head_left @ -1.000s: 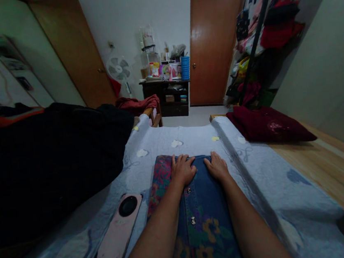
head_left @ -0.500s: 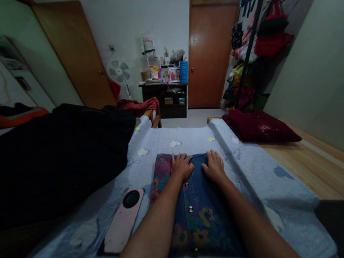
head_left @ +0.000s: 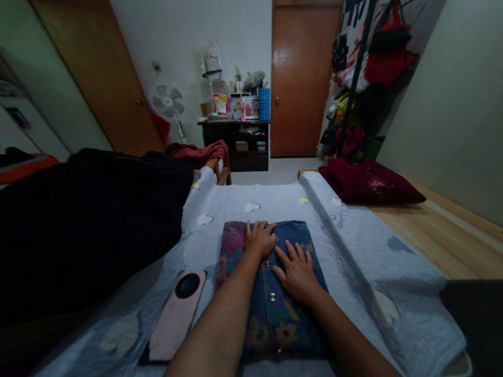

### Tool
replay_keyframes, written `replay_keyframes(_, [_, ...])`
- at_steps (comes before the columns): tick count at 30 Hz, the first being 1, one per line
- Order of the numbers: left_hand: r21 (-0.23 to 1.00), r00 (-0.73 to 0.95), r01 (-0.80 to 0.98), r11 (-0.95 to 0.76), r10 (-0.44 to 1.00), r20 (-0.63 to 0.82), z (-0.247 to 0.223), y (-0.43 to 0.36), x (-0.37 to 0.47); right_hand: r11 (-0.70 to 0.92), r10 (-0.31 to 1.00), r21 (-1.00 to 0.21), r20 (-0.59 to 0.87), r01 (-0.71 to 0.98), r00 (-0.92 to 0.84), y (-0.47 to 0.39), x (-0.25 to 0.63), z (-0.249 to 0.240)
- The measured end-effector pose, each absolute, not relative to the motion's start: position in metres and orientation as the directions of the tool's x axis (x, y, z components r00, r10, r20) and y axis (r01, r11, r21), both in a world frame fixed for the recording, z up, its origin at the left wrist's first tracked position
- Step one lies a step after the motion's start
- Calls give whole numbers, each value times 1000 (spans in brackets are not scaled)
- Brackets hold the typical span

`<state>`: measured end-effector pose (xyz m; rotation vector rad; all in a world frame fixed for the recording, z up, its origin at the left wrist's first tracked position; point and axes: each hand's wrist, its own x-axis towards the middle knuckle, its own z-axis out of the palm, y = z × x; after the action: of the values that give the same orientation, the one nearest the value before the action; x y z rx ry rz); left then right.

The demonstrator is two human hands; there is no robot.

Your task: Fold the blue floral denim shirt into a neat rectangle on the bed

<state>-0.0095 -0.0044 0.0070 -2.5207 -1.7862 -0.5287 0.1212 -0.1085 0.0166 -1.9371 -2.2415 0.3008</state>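
Note:
A folded denim shirt [head_left: 260, 326] with a floral print and a row of metal buttons lies flat on the pale blue bed cover [head_left: 357, 321]. My left hand [head_left: 261, 237] rests on its far edge, fingers stretched out. Palm down, my right hand [head_left: 296, 271] lies on the right half of the folded shirt, its fingers spread. Neither hand grips anything. Left of the shirt, a pink phone [head_left: 176, 324] with a big round camera ring lies back side up on the cover.
A large black cloth [head_left: 79, 232] is heaped at the left. At the right, a folded dark red garment [head_left: 371, 181] lies on bare wooden boards [head_left: 424, 235]. Beyond the bed stand a white fan [head_left: 169, 104], a dark cabinet [head_left: 235, 148] and a wooden door [head_left: 307, 79].
My right hand has moved from the shirt's far right edge back towards me and inward onto its middle, fingers spreading. My left hand stays at the far edge. The view has shifted slightly.

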Motion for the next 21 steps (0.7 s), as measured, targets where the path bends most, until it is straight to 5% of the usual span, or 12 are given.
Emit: replay_keyframes(21, [194,373,898,-394,918,135,28,-38,-52,149,988,-250,80,957,-133,-120,118,13])
